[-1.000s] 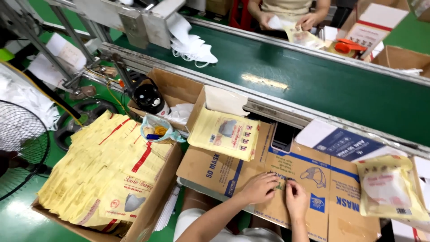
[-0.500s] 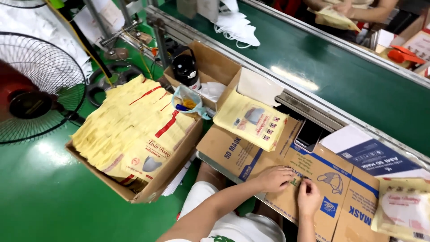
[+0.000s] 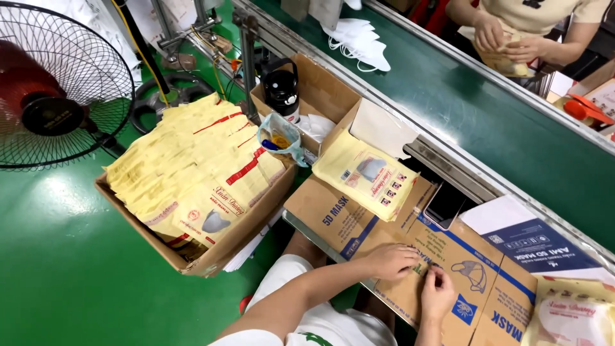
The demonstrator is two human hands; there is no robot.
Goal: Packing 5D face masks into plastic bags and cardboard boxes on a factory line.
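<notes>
Both hands are resting on the flattened cardboard box [image 3: 410, 256]: left hand [image 3: 392, 261] and right hand [image 3: 437, 293] fingers are pinching something too small to tell, near the yellow mask packets [image 3: 370, 174].

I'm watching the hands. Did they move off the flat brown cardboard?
No. Both the left hand and right hand stay on the flat cardboard, fingers together at the same spot; only the camera turned.

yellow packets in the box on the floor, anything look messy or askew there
Yes. The yellow packets are heaped well above the rim of the cardboard box, fanned and tilted rather than stacked square. Nothing has spilled onto the green floor. Both hands work apart from it, on flattened cardboard.
</notes>
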